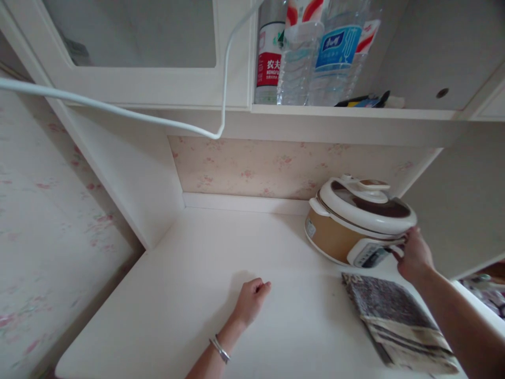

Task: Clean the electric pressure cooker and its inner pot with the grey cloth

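Observation:
A gold-brown electric cooker [335,237] with a white-rimmed lid [371,213] stands at the back right of the white tabletop [173,316]. My right hand [416,255] grips its right side, the fingers curled around the handle there. The control panel faces toward me. A folded grey and cream towel [394,321] lies in front of the cooker, below my right forearm. My left hand [252,300] is closed in a fist over the middle of the tabletop, apart from the cooker and towel, with nothing showing in it. A bracelet [220,349] circles my left wrist.
Overhead, a shelf [355,111] holds several clear plastic bottles [300,58] and some small items. A white cable [158,120] hangs across the upper left in front of the cabinet door [158,87]. Side panels and a floral-papered wall [252,168] enclose the tabletop.

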### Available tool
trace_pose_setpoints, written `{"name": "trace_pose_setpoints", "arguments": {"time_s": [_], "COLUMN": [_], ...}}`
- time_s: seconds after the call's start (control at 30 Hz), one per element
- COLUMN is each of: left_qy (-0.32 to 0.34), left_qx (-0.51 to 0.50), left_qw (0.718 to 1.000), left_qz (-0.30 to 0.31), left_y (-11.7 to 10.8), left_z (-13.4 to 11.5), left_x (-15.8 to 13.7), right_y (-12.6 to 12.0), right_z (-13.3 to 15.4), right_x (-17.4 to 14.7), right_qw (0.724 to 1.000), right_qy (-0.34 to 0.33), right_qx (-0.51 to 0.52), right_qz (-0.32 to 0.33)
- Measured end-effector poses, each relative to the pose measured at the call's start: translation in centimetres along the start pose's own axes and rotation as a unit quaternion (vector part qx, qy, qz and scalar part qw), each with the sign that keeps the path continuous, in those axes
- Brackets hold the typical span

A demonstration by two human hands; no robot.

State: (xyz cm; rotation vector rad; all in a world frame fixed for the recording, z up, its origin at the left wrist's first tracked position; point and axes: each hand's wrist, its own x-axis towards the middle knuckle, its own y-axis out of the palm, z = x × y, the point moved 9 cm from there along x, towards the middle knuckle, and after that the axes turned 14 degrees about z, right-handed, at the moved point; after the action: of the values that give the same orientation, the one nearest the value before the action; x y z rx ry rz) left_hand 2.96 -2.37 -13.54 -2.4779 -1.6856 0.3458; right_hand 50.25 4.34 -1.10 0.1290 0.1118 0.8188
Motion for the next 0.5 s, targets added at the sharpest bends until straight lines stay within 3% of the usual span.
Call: {"name": "trace_pose_setpoints", "arguments": {"time_s": [0.13, 0.2, 0.27, 0.33, 0.4, 0.43, 0.5], "left_qy": [-0.004, -0.005, -0.006, -0.006, -0.008, -0.008, -0.008], "left_qx": [0.006, 0.011, 0.011, 0.012, 0.014, 0.015, 0.013], "left_qw": [1.000, 1.000, 1.000, 1.000, 1.000, 1.000, 1.000], "left_qz": [-0.003, -0.006, -0.009, -0.013, -0.019, -0.022, -0.025], "left_y": [0.2, 0.1, 0.1, 0.0, -0.1, -0.2, -0.3], "left_z": [0.3, 0.4, 0.4, 0.3, 0.2, 0.2, 0.1], "left_x": [0.2, 0.2, 0.2, 0.0, -0.1, -0.2, -0.3], "right_y": [1.3, 1.3, 0.0, -1.7, -1.9, -1.2, 0.8], "right_z": [-1.7, -2.1, -2.0, -1.9, -2.0, -1.6, 0.2], "right_x": [-4.7, -5.7, -4.6, -2.3, 0.1, 1.3, 3.5], "right_qw": [0.986, 0.977, 0.985, 0.995, 0.990, 0.989, 0.995], "right_qy": [0.018, 0.014, 0.013, 0.034, 0.079, 0.080, 0.014], "right_qx": [0.045, 0.059, 0.067, 0.085, 0.112, 0.115, 0.090], "right_qz": [0.160, 0.205, 0.157, 0.041, -0.042, -0.050, -0.028]}}
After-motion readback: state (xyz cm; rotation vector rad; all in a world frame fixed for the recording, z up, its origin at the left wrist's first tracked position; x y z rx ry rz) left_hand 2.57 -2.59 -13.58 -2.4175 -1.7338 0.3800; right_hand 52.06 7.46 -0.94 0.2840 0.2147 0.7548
